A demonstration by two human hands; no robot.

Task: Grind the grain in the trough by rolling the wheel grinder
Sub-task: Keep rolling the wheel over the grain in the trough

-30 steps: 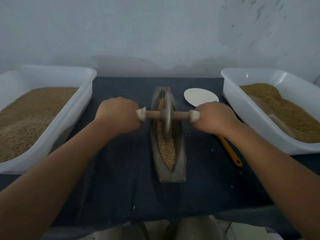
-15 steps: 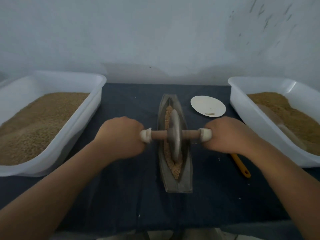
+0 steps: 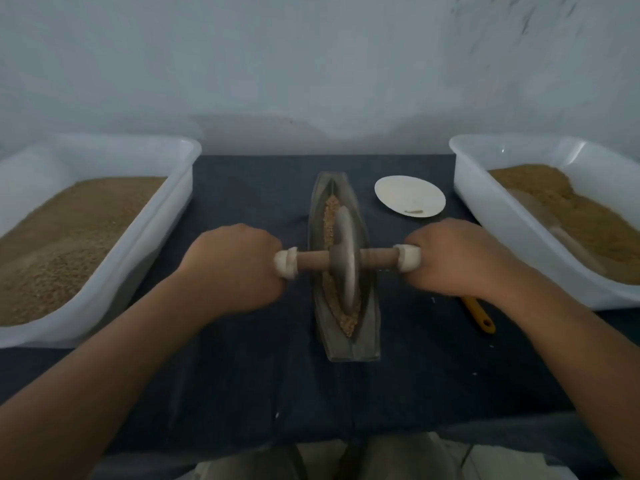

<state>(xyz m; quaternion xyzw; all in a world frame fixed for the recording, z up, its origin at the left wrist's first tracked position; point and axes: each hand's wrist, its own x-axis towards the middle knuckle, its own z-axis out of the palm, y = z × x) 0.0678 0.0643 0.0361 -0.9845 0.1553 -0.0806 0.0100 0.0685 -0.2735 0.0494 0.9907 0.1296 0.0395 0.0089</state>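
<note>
At the near side, the dark-covered counter point(image 3: 242, 393) extended well beyond the near end of the metal trough point(image 3: 367, 344), so room was given for a stroke toward the body. Coarse grain point(image 3: 348, 323) was seen along the groove of the trough. The wheel grinder point(image 3: 344, 261) stood upright in this groove, about the middle. Its axle was held by the left hand point(image 3: 235, 268) and the right hand point(image 3: 457, 258), with the fingers point(image 3: 266, 289) clamped round the white-capped handles.

The grinding was judged to be under way, with more passes probably needed. For the next roll, equal pressure on both handles would be required, and the wheel should be stopped before either trough end.

A yellow-handled tool point(image 3: 479, 315) lay partly under the right wrist, and a paper plate point(image 3: 408, 200) was placed farther on. The sides were bounded by the left tub point(image 3: 138, 254) and the right tub point(image 3: 502, 220), both holding grain.
</note>
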